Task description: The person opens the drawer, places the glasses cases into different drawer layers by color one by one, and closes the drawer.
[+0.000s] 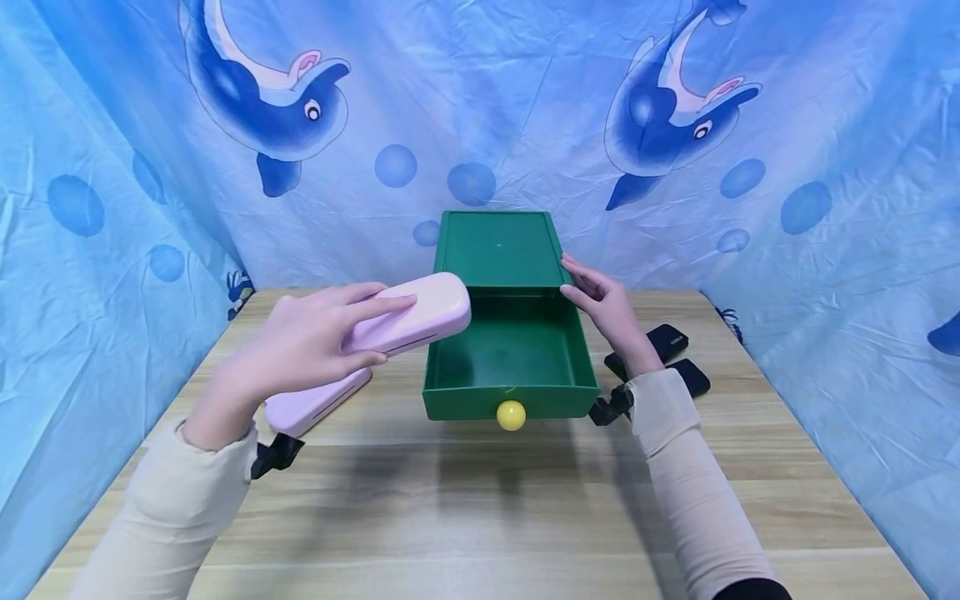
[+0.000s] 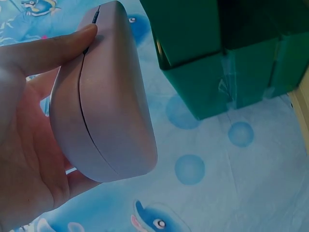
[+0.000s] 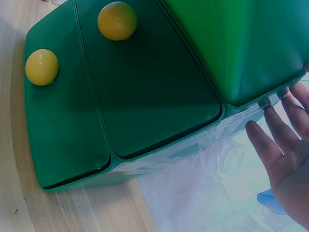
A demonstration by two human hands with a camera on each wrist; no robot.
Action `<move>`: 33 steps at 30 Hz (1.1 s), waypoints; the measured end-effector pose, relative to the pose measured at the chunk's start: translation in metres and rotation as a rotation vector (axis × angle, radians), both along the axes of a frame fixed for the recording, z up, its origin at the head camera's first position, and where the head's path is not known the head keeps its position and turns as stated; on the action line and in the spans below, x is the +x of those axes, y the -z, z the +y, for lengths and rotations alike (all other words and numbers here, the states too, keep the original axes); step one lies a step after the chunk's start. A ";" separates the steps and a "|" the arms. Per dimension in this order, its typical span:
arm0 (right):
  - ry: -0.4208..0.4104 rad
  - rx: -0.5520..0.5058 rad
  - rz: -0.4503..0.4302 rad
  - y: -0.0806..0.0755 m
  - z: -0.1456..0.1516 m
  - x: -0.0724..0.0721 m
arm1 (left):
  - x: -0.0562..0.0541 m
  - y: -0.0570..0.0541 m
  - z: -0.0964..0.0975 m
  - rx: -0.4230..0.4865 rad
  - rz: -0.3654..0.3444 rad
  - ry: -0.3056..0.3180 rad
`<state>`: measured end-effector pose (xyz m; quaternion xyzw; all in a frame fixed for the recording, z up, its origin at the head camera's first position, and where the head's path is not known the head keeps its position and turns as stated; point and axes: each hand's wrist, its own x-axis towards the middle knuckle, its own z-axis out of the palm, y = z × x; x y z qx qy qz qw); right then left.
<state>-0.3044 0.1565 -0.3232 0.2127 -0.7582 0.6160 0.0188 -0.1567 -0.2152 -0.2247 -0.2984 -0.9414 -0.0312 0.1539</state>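
Observation:
My left hand (image 1: 311,342) grips a pale pink glasses case (image 1: 423,310), fingers over its top and thumb along the near side. The case is closed, its seam running along the side in the left wrist view. Its far end is just beside the left edge of a pulled-out green drawer (image 1: 461,404) with a yellow knob (image 1: 512,416). The drawer belongs to a green cabinet (image 1: 498,250), and no object shows inside it. Fingers fairly straight, my right hand (image 1: 611,312) rests against the cabinet's right side.
A second pink case (image 1: 318,404) lies on the wooden table (image 1: 480,533) below my left hand. Two black items (image 1: 667,342), like pouches, lie right of the cabinet, partly behind my right wrist. In the right wrist view, two lower drawers with yellow knobs (image 3: 117,21) are pushed in.

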 end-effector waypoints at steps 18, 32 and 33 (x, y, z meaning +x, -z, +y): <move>0.014 -0.004 -0.015 0.001 -0.003 0.001 | -0.026 -0.007 0.034 0.034 -0.075 0.052; 0.031 -0.008 -0.018 0.001 -0.003 -0.001 | -0.044 -0.004 0.062 0.033 -0.124 0.114; 0.031 -0.007 -0.016 0.001 -0.002 -0.001 | -0.045 -0.004 0.064 0.025 -0.129 0.115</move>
